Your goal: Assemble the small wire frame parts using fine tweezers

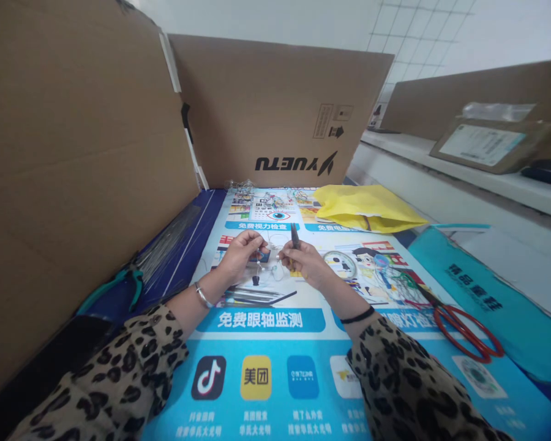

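Above the printed poster my left hand (247, 252) is closed in a pinch on a thin wire piece, with small bits hanging below the fingertips; its detail is too fine to make out. My right hand (307, 262) is wrapped round a small dark-tipped pointed tool (295, 236), probably pliers, its jaws pointing away from me. The thumb and forefinger of that hand are near the same fine wire, a short gap from my left hand. Between and below the hands, thin wire loops and several slim rods (252, 296) lie over the poster's pictures.
Red-handled scissors (468, 331) lie at the right, near a teal box (496, 294). A yellow bag (367, 207) and tangled wire (275, 199) are at the back. Teal-handled pliers (114, 288) and loose wires (169, 236) lie left. Cardboard walls (275, 92) stand behind and left.
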`<state>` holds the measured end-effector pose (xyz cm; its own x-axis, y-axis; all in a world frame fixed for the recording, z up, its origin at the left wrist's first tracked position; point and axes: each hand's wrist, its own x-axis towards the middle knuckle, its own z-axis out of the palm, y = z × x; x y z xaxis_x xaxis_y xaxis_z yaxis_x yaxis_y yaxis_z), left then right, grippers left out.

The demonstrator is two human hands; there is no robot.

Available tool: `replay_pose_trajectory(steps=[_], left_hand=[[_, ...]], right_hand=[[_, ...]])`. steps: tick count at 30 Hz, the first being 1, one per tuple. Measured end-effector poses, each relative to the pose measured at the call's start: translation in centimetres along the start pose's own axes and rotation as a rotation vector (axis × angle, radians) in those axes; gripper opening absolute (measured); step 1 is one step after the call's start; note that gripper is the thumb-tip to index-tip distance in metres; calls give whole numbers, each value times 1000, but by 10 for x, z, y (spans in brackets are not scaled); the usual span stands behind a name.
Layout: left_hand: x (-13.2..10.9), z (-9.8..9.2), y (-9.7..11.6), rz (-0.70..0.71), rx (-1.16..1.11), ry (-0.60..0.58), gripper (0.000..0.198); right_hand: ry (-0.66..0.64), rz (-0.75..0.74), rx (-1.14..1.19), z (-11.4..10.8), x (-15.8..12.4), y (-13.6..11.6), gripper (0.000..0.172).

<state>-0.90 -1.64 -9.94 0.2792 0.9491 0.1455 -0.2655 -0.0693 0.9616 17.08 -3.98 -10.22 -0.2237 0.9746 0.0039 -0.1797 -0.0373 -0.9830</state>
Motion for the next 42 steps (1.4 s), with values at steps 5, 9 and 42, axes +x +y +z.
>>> replay_pose_trajectory(steps=[5,9,42], left_hand=[[1,-3,-1,-6,83,-5,25],[5,-6,-5,72,236,83,24],[7,-4,-9,142,586,-94,15]], right_hand=[[119,-39,21,1,4,4,23],[171,-38,3,3,6,8,28],[314,-323,-963,13,-4,10,13]])
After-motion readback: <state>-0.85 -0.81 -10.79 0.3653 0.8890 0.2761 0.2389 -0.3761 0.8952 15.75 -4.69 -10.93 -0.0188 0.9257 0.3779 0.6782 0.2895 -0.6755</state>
